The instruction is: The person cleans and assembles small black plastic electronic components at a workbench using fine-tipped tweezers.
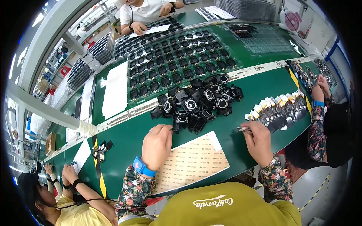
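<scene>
My left hand [156, 147], wearing a blue wrist strap [143, 167], is closed with its fingertips at the near left edge of a heap of black plastic housings [196, 101] with round silver-white rings. Whatever those fingers hold, if anything, is hidden. Apart from it, to the right, my right hand [259, 142] pinches a small metallic part [241, 129] between thumb and finger, above the green table [233, 150]. Just beyond that hand lies a fanned row of small flex parts [281, 113] with white and yellow tabs. A tan printed adhesive sheet [192, 162] lies between my forearms.
Clear trays of black housings [181, 60] stand beyond the white rail [124, 115]. White sheets [115, 90] lie at their left, and a few small parts [102, 150] near the striped tape. Co-workers sit left, right and across; a pink fan [293, 21] stands far right.
</scene>
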### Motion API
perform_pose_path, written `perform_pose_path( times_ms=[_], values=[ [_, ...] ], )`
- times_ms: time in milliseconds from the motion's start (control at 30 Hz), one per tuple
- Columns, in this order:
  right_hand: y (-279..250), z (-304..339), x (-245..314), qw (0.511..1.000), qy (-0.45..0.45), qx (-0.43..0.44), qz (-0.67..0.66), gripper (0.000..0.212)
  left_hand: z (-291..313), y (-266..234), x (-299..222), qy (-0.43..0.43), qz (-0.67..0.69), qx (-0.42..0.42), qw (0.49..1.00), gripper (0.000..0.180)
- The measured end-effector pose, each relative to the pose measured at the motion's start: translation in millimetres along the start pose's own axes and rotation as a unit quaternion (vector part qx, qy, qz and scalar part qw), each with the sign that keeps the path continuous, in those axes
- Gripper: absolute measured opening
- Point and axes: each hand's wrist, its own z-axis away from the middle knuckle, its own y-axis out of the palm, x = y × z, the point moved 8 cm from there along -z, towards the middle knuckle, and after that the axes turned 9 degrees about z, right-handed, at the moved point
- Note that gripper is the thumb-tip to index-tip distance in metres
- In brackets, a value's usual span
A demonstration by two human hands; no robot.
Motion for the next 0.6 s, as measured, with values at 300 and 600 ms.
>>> perform_pose_path(
  times_ms=[300, 600],
  values=[
    [-8, 8, -49, 0.99, 0.105, 0.006, 0.094, 0.011, -13, 39, 50, -0.152, 0.074, -0.004, 0.986, 0.023],
    [1, 8, -39, 0.972, 0.106, 0.047, 0.203, 0.016, -13, 39, 61, -0.172, 0.097, 0.007, 0.98, 0.018]
  ],
)
